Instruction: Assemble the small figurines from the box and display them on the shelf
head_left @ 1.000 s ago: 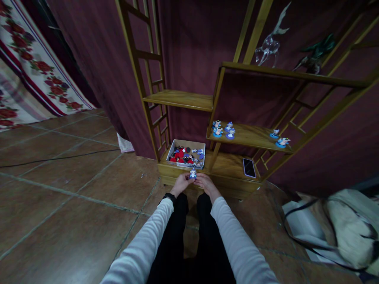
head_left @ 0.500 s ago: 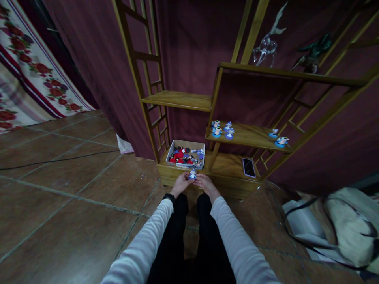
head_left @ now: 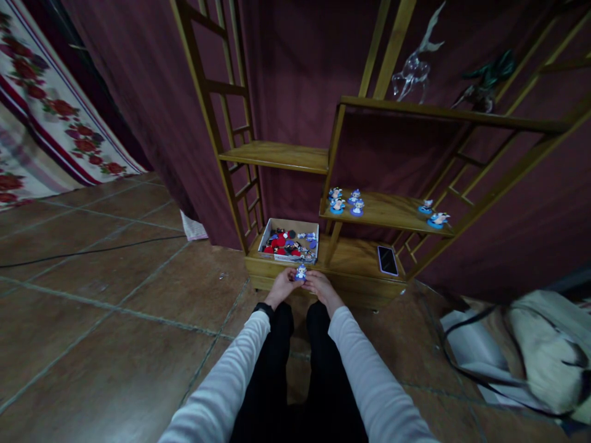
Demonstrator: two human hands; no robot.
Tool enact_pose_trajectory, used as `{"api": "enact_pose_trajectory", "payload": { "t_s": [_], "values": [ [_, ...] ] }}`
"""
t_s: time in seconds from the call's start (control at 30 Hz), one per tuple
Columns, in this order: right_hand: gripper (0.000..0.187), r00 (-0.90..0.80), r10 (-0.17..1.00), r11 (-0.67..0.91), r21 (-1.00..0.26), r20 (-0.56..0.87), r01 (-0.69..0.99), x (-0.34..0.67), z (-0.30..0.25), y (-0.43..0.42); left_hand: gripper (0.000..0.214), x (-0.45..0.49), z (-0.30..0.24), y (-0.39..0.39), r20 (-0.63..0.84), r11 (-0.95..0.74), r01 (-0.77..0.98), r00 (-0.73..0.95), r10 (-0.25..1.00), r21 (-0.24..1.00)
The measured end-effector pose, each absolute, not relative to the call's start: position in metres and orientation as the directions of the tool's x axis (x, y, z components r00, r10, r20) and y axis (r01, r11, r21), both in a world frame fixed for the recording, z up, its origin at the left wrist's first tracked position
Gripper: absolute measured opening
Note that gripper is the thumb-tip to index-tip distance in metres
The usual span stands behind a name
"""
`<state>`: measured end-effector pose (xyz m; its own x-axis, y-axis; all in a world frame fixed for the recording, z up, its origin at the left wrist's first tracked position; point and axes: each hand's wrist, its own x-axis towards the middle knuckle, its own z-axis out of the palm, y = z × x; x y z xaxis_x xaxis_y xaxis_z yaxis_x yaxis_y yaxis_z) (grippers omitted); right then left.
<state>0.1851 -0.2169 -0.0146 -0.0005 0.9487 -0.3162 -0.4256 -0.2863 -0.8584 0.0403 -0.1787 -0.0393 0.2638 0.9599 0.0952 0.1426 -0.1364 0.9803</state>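
A small blue-and-white figurine [head_left: 301, 271] is pinched between my left hand [head_left: 284, 284] and my right hand [head_left: 319, 284], just in front of the wooden shelf unit's bottom board [head_left: 355, 255]. Both hands are closed on it, fingertips meeting around its base. Right behind them sits an open cardboard box [head_left: 289, 240] filled with several red, black and blue small toys. On the middle shelf [head_left: 388, 212] stand several similar figurines, one group [head_left: 344, 202] at its left end and a pair [head_left: 434, 216] at its right end.
A phone [head_left: 387, 260] lies on the bottom board to the right of the box. A glass deer [head_left: 413, 61] and a dark figure [head_left: 489, 80] stand on the top shelf. A beige bag [head_left: 530, 351] lies on the tiled floor at right. A black cable [head_left: 92, 246] crosses the floor at left.
The view has drifted slightly; my hands stay together on the figurine in the same spot.
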Motion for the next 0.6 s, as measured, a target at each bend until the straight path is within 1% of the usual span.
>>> {"api": "enact_pose_trajectory", "payload": {
  "t_s": [0.2, 0.4, 0.6],
  "values": [
    [0.019, 0.011, 0.952, -0.276, -0.873, -0.306, -0.401, 0.186, -0.020, -0.215, 0.032, 0.040, -0.035, -0.180, 0.083, -0.115, 0.097, 0.286, 0.955, 0.989],
    [0.021, -0.001, 0.957, -0.270, -0.885, -0.291, -0.379, 0.187, -0.021, -0.215, 0.037, 0.041, -0.030, -0.182, 0.048, -0.084, 0.111, 0.292, 0.955, 0.990],
    [0.031, -0.069, 0.956, -0.289, -0.889, -0.284, -0.354, 0.187, -0.015, -0.217, 0.036, 0.040, -0.024, -0.185, 0.055, -0.109, 0.166, 0.301, 0.952, 0.980]
  ]
}}
